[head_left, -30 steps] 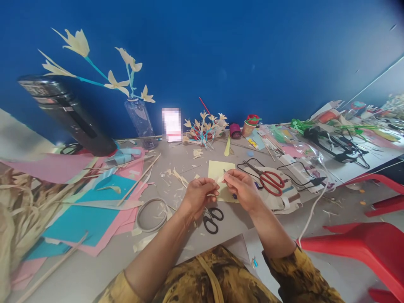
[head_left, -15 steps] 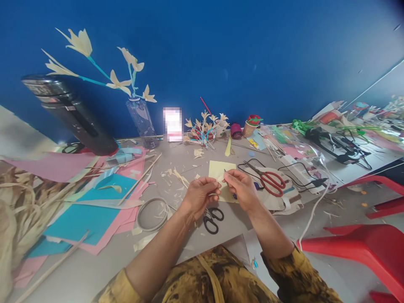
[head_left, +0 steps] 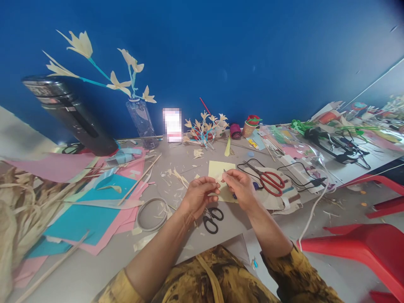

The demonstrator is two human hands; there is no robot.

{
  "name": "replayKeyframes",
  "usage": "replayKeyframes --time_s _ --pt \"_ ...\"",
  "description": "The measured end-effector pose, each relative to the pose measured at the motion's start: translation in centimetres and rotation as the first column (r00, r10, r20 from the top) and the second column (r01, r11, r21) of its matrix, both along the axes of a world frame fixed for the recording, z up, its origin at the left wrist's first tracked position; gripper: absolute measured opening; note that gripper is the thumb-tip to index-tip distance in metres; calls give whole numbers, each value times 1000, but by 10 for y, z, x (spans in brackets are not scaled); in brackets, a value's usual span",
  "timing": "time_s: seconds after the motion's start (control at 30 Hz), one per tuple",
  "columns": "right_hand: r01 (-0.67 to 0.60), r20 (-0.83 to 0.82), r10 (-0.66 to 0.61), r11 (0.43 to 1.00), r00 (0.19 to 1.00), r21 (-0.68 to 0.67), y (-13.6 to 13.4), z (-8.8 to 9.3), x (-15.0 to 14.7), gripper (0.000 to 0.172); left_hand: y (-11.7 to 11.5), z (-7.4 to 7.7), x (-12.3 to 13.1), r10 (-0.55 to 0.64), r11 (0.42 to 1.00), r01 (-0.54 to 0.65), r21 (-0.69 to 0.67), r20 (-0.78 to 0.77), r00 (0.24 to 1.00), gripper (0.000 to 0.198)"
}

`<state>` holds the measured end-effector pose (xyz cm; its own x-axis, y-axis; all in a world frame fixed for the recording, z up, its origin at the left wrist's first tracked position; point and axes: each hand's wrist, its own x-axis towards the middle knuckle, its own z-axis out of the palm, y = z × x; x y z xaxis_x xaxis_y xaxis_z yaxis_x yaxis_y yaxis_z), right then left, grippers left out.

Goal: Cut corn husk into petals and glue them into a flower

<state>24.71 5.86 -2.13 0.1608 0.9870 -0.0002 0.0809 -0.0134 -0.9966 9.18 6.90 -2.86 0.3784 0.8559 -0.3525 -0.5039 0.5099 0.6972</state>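
My left hand (head_left: 202, 194) and my right hand (head_left: 240, 188) meet over a pale yellow paper sheet (head_left: 215, 168). Both are closed in a pinch. A small pale piece (head_left: 219, 178), whose kind I cannot make out, lies between their fingertips. From the right fingertips a thin dark point sticks up; its kind is too small to tell. Just below my left hand lie black-handled scissors (head_left: 211, 225). Beyond my right hand rest larger scissors with red handles (head_left: 274, 185), on a folded cloth (head_left: 285, 198).
On the left are blue sheets (head_left: 91, 219), pink paper and dried husk strips (head_left: 12, 198). Behind stand a black flask (head_left: 75, 113), a bottle (head_left: 142, 120) with pale flowers, and a cluster of small flowers (head_left: 205, 126). A power strip (head_left: 299, 172) with cables lies right, above red chairs (head_left: 362, 244).
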Motion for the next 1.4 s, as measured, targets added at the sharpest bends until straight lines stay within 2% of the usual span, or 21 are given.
replayKeyframes --time_s 0.23,0.5,0.63,1.0,1.4 --pt "-12 26 12 1000 1000 7 2 -3 1 33 0 1 2 23 1000 -21 18 -75 997 24" --pt "-23 20 23 1000 1000 15 0 -8 2 34 0 1 2 37 999 -35 21 -92 995 24" --pt "-13 -33 13 1000 999 10 -1 -8 2 32 0 1 1 46 998 -43 36 -73 996 25" --pt "-23 -37 23 999 999 23 -4 -8 -4 29 0 -1 0 54 995 -49 90 -52 997 22" --pt "-18 26 17 999 1000 51 -4 -6 -5 27 -3 6 0 13 995 -13 95 1 1000 25"
